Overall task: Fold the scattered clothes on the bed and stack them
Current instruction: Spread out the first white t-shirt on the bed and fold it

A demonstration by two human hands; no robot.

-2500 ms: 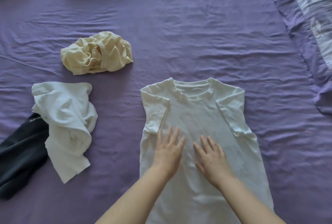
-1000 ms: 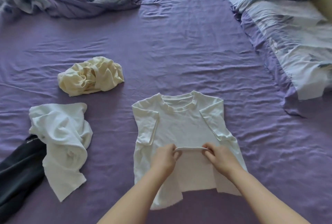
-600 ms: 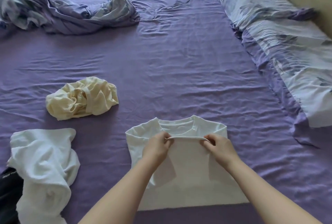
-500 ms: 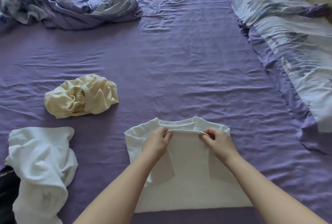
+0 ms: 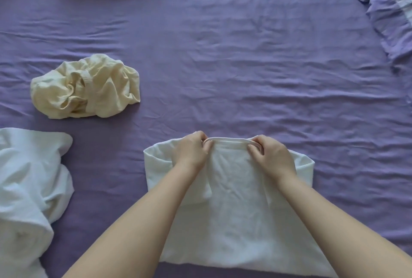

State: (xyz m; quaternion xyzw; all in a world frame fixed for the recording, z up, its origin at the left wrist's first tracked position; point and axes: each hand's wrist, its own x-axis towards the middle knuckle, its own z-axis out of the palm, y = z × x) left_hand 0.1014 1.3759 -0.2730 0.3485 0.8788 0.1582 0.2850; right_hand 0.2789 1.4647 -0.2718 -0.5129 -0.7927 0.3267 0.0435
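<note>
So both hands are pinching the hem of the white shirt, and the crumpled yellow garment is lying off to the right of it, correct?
Not quite. In the head view the crumpled yellow garment lies left of the white shirt, not right. The left hand and right hand do pinch its hem.

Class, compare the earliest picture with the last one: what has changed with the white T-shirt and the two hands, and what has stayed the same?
Both hands flattened the white T-shirt, then the left hand and right hand gripped its hem and carried it away from the person to the collar, halving the shirt. The cream garment and crumpled white garment stayed put.
</note>
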